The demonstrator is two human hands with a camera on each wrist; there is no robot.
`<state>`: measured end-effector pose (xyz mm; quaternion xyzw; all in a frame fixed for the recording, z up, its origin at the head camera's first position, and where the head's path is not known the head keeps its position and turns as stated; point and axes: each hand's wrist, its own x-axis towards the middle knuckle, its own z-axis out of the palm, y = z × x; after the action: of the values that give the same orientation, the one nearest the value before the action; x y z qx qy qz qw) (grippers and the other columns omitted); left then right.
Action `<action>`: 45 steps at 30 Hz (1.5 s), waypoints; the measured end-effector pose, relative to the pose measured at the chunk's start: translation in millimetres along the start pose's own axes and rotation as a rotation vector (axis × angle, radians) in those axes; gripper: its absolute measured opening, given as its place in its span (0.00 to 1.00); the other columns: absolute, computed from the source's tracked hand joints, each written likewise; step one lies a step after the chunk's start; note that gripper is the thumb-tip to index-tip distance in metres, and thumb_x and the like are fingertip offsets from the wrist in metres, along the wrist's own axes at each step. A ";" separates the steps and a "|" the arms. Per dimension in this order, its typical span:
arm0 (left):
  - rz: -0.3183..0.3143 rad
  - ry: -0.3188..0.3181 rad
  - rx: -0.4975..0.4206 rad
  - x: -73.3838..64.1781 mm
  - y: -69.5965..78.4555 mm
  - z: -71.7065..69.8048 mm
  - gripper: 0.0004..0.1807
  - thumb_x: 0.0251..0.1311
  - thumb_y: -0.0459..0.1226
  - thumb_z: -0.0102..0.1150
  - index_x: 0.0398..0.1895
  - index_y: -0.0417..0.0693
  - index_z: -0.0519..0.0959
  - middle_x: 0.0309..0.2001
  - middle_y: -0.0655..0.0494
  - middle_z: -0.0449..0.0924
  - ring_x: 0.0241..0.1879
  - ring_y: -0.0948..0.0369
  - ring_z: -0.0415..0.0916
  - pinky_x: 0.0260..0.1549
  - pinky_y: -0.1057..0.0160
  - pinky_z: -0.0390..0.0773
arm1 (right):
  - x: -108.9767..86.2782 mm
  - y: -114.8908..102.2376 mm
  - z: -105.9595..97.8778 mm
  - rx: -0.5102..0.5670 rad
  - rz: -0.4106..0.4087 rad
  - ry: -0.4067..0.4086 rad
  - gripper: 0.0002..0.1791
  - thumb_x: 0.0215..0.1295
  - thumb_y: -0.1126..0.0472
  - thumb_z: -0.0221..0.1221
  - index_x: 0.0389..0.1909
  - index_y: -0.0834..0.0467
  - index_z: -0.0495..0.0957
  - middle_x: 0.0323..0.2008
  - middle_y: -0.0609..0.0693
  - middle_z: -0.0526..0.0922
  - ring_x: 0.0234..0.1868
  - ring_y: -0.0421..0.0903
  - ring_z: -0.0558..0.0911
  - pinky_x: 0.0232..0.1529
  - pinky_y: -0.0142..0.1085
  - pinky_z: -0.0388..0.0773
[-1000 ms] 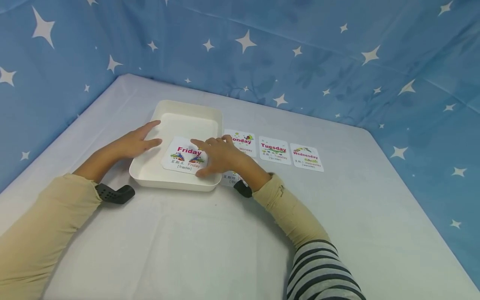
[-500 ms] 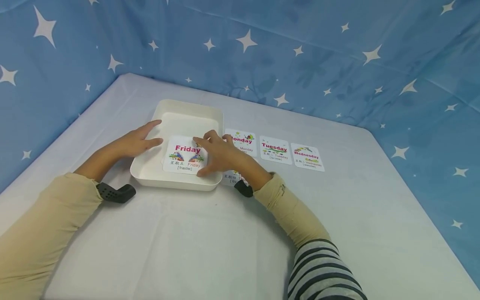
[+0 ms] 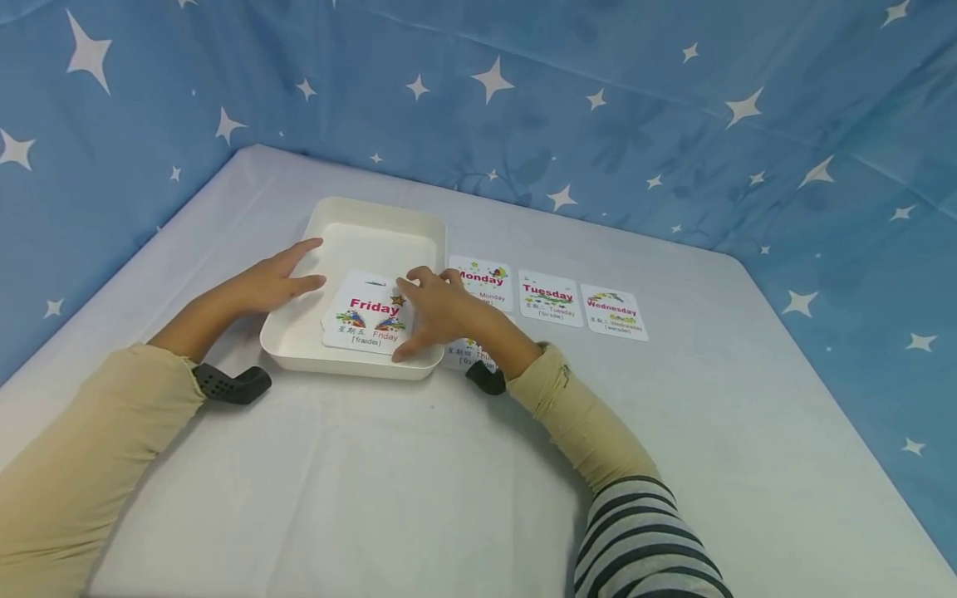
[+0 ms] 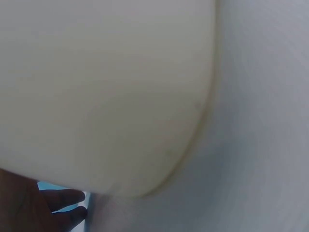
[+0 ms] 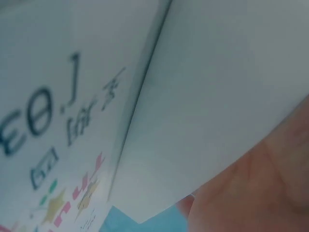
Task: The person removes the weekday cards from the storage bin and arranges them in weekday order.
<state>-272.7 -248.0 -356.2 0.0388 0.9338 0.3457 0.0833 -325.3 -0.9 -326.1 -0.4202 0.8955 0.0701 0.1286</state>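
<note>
A white tray [image 3: 377, 214] stands at the left of the table. Inside it lies a card printed Friday [image 3: 365, 324]; the edge of another card peeks out beneath its left side. My right hand [image 3: 449, 311] grips the Friday card along its right edge, thumb at the near corner and fingers at the far one. My left hand [image 3: 262, 284] rests at the tray's left rim, thumb and index finger spread apart. The left wrist view is mostly tray wall [image 4: 120, 96]. In the right wrist view, a Thursday card [image 5: 58, 121] shows beside the tray; the Friday card is hidden.
Right of the tray, the Monday [image 3: 486, 286], Tuesday [image 3: 549, 301] and Wednesday [image 3: 613, 316] cards form a row. The Thursday card lies below Monday, partly under my right wrist. A blue star-patterned cloth [image 3: 523, 133] hangs behind the white table [image 3: 419, 498].
The Friday card has turned slightly in the tray, straightening and then tilting again, and a printed plane and star now show on it. My right fingers have shifted slightly; my left hand stays put.
</note>
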 end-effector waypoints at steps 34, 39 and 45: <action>-0.003 -0.007 0.007 -1.0 2.4 0.5 0.39 0.67 0.48 0.41 0.71 0.41 0.36 0.70 0.31 0.36 0.67 0.34 0.37 0.62 0.35 0.42 | 2.1 3.3 1.9 0.065 -0.137 0.007 0.52 0.42 0.33 0.64 0.69 0.40 0.51 0.66 0.46 0.54 0.63 0.44 0.58 0.57 0.40 0.57; 0.004 -0.003 0.007 -1.1 2.3 0.1 0.39 0.67 0.48 0.41 0.71 0.41 0.37 0.70 0.31 0.37 0.67 0.34 0.37 0.62 0.35 0.42 | 1.3 2.8 1.8 0.010 -0.148 0.008 0.51 0.43 0.32 0.62 0.69 0.41 0.53 0.64 0.47 0.57 0.61 0.45 0.58 0.57 0.39 0.57; 0.008 -0.002 0.004 -0.3 1.4 0.1 0.39 0.67 0.49 0.41 0.71 0.41 0.37 0.70 0.31 0.36 0.68 0.35 0.36 0.63 0.36 0.41 | 0.0 2.7 2.1 -0.012 -0.140 0.008 0.53 0.42 0.31 0.62 0.69 0.45 0.53 0.63 0.50 0.57 0.60 0.46 0.57 0.58 0.38 0.56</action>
<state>-272.4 -246.9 -355.3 0.0428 0.9343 0.3442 0.0828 -327.1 1.4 -328.1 -0.4828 0.8640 0.0647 0.1271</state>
